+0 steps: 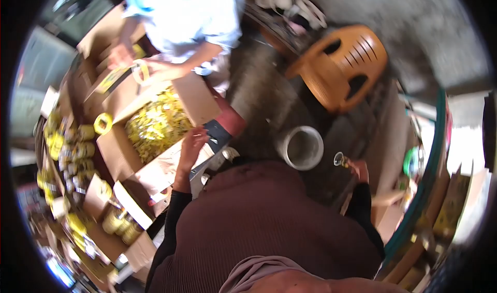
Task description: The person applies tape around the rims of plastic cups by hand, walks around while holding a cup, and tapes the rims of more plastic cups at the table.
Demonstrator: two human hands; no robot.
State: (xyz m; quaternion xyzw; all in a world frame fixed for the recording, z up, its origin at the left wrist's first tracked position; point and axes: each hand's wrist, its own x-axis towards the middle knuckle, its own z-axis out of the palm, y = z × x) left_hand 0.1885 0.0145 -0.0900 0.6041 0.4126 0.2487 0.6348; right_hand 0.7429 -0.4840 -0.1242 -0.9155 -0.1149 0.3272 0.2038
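My left hand is over the near right edge of an open cardboard box full of small yellow packets. Its fingers are blurred, and whether they hold anything is unclear. At the right, my right hand has its fingers closed on a small clear and yellow item with a round end. To the left of that hand stands a round metal pot.
Across the box stands a person in light blue, hands near a yellow tape roll. An orange plastic chair is beyond the pot. Yellow rolls and jars crowd the left. A green edge runs along the right.
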